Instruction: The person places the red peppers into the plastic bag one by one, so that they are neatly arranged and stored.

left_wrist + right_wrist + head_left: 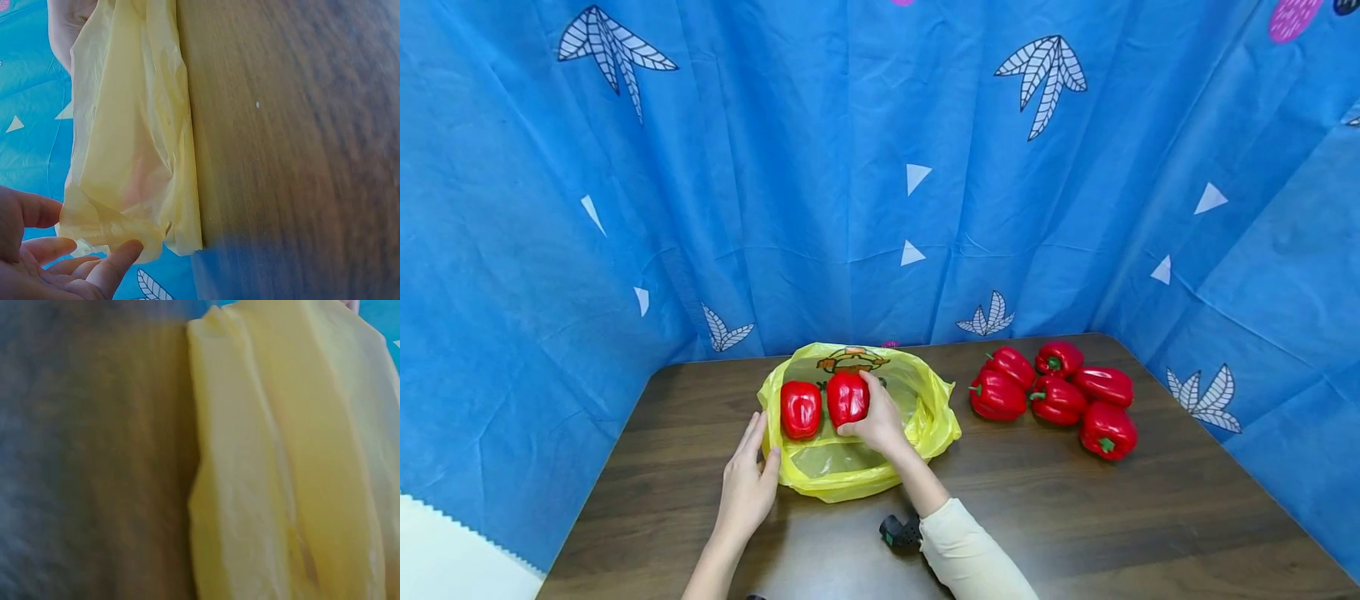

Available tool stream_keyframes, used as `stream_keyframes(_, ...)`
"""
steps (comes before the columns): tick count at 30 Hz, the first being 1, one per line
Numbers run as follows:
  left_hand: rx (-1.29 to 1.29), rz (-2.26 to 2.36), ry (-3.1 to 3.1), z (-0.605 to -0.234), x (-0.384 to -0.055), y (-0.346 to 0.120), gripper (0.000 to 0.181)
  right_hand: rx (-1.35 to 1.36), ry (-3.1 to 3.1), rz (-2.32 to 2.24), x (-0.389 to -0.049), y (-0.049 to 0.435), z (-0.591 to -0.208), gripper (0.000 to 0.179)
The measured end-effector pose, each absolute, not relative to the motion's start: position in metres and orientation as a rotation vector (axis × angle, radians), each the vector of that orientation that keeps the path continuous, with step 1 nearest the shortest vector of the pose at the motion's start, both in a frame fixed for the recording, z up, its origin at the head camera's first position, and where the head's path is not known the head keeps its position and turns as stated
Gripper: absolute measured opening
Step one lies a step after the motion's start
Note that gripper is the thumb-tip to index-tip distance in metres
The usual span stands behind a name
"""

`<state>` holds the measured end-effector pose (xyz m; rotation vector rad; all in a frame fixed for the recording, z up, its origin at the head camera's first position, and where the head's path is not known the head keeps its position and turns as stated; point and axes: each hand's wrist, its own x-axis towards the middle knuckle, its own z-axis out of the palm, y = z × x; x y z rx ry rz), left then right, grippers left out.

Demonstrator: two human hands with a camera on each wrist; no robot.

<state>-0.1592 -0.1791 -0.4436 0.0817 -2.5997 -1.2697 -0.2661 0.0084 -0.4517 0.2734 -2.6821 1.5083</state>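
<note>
A yellow plastic bag [857, 486] stands with its mouth spread wide on the table. Inside its mouth, my right hand [883, 423] grips a red bell pepper [847, 400], thumb at the near side and fingers over the top right. A second red bell pepper [801, 411] lies in the bag to the left of it. My left hand [749, 485] rests its extended fingers against the bag's left side. The left wrist view shows those relaxed fingers [115, 269] along the yellow plastic [119, 125]. In the right wrist view the bag wall [300, 456] hides the right hand's grip.
Several more red bell peppers [1058, 400] lie grouped on the brown wooden table [985, 492] to the right of the bag. A small black device [898, 532] sits by the right wrist. Blue patterned curtain [850, 167] surrounds the table's back and sides.
</note>
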Motion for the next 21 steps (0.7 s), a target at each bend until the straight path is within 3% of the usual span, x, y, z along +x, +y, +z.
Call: stream_keyframes(21, 0.089, -1.297, -2.607, -0.4418, -0.1581, -0.1789, 0.061, 0.309, -2.678, 1.505, -0.2646, 0.0019, -0.4621, 0.101)
